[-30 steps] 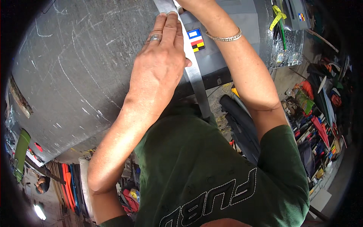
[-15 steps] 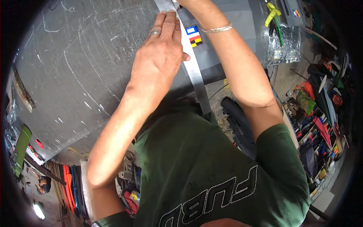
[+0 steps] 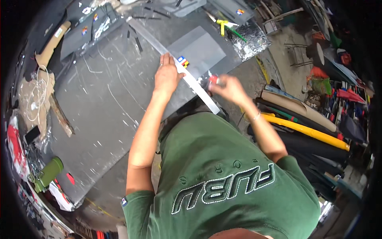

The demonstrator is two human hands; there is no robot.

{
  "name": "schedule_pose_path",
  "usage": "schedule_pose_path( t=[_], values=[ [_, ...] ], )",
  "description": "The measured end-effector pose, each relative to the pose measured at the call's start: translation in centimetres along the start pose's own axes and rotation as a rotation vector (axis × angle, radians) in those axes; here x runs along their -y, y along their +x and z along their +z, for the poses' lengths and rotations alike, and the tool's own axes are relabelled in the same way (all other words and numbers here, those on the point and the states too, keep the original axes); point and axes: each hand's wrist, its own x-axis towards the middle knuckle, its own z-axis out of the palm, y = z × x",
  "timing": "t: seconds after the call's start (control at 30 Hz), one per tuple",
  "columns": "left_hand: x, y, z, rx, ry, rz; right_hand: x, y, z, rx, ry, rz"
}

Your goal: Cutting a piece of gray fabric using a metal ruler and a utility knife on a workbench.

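A long metal straightedge [image 3: 205, 95] lies slantwise across the dark work table [image 3: 107, 103], its near end reaching the table's edge by my body. My left hand [image 3: 166, 77] presses it down with fingers stretched flat and thumb out to the side. Just right of the straightedge's near part, my right hand [image 3: 229, 91] is closed around a small red tool [image 3: 213, 80]; motion blur hides its exact kind. A translucent grey sheet [image 3: 203, 46] lies to the right of the straightedge. Beside my left fingertips is a small multicoloured sticker [image 3: 183, 62].
A yellow-handled tool with a green part [image 3: 223, 27] lies at the far right, near crinkled clear plastic [image 3: 252, 43]. Dark strips [image 3: 138, 44] are scattered at the back. Brown cardboard [image 3: 34, 95] and a green roll [image 3: 49, 171] are on the left. A yellow tube [image 3: 306, 130] lies among rolls to the right.
My right hand has come back from the far part of the straightedge toward my body, and a red tool now shows in it. My left hand still presses the straightedge. The view has widened.
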Motion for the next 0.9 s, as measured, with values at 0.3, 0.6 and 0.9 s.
schedule_pose_path(
  t=[0.3,0.6,0.9],
  values=[
    [2.3,0.7,-1.1,-0.269,-0.267,-0.103,-1.0,-3.7,3.7,-0.342,0.029,-0.122],
    [-0.1,3.6,-1.1,-0.298,-0.164,-0.51,-7.9,11.8,-11.2,-0.402,-0.456,-0.496],
    [-1.5,3.6,2.2,-0.418,-0.122,-0.716,-7.8,20.1,-12.7,-0.261,-0.368,-0.437]
  ],
)
